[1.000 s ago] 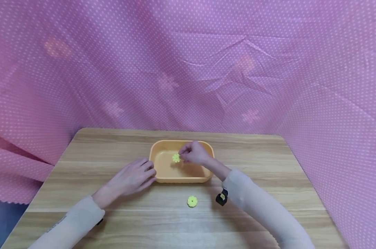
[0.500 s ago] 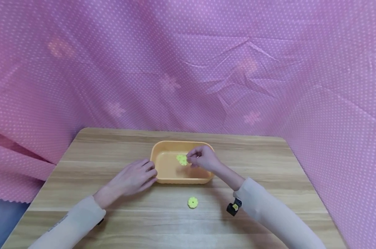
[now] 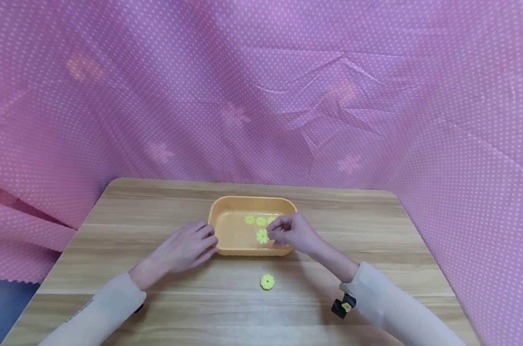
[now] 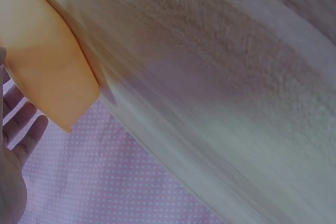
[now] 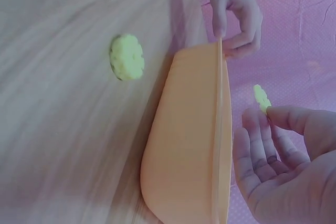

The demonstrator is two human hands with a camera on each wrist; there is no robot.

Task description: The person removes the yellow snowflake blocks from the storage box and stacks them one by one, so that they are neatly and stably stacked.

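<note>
An orange rectangular tub (image 3: 244, 251) stands on the table. My left hand (image 3: 189, 246) is at its left end, and in the right wrist view the thumb and fingers of that left hand (image 5: 239, 17) grip the tub's rim. Over the tub's right part, my right hand (image 3: 293, 233) pinches a yellow-green flower-shaped piece (image 3: 262, 236) between thumb and forefinger. Behind it in the tub lies a row of similar flower pieces (image 3: 249, 219), the rightmost partly hidden by my fingers. Another flower piece (image 3: 267, 282) lies on the table in front of the tub, looking thick in the right wrist view.
The wooden table (image 3: 157, 202) reaches out to both sides of the tub. A pink dotted cloth (image 3: 261, 120) hangs behind the table and along its sides. A small black device (image 3: 344, 305) is strapped at my right wrist.
My right hand has moved right and nearer within the tub. The flower pieces lying in the tub have grown to a row, and my hand holds another. The left hand has stayed at the rim.
</note>
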